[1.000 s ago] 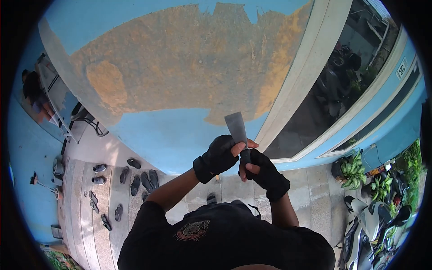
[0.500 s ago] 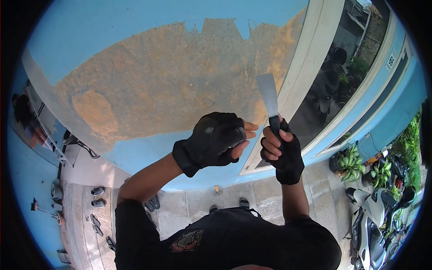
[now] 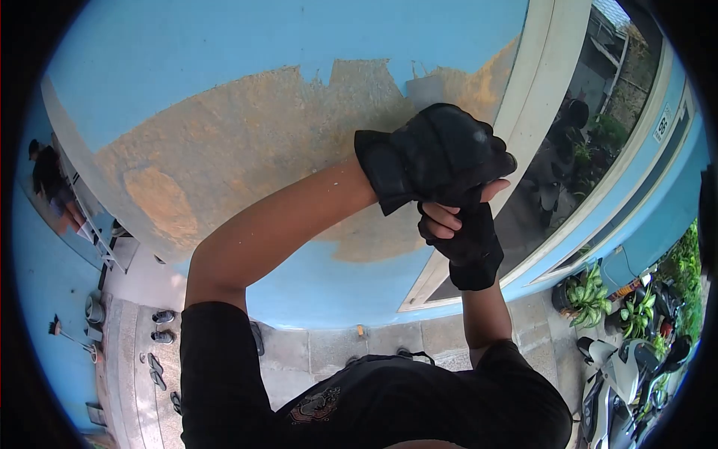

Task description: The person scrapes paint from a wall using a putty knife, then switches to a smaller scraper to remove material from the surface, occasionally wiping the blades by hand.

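Near a plate (image 3: 663, 123) numbered 68, left hand (image 3: 437, 153) covers right hand (image 3: 464, 233).

- both hands, in black fingerless gloves, are raised against a blue wall (image 3: 187, 67) with a large scraped tan patch.
- the left hand (image 3: 437, 153) lies over the right hand (image 3: 460, 236), touching it; its fingers are hidden.
- the right hand's fingers (image 3: 441, 221) are curled tight.
- a grey scraper (image 3: 425, 90) blade shows just above the left hand, flat on the wall.
- a white window frame (image 3: 527, 105) runs just right of the hands.
- sandals (image 3: 158, 337) lie on the tiled floor below; a motorbike (image 3: 621, 382) stands at the lower right.
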Available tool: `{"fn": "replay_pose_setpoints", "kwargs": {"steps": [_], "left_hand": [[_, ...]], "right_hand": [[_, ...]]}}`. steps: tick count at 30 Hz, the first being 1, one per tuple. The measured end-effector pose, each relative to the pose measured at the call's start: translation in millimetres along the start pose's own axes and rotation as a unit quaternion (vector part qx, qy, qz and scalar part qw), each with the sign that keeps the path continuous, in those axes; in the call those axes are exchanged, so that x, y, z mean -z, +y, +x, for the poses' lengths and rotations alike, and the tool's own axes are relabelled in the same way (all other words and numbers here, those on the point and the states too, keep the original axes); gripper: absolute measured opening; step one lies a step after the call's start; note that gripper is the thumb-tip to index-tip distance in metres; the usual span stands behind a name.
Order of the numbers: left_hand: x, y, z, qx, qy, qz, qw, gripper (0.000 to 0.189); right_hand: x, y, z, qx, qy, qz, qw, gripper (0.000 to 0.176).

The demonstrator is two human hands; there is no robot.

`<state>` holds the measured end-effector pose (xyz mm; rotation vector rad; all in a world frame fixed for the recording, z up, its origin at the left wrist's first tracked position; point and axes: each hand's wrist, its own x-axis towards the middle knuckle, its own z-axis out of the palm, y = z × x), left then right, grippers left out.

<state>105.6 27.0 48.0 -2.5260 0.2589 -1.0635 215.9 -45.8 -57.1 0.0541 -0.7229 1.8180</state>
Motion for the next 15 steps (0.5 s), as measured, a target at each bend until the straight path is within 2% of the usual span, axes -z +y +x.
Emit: {"fn": "replay_pose_setpoints", "kwargs": {"steps": [5,9,15], "left_hand": [[-3,-13,11,0.035,-0.053,0.014,0.998,0.023],[-6,-21,13,0.029,-0.024,0.016,0.999,0.024],[-7,-21,11,0.055,-0.083,-0.018,0.995,0.026]], "right_hand": [[1,-1,-5,0.004,0.002,0.019,1.0,0.021],[-5,-5,-3,-0.005,0.023,0.025,0.999,0.024],[-9,-5,-7,-0.01,0.038,-0.009,0.999,0.022]]}}
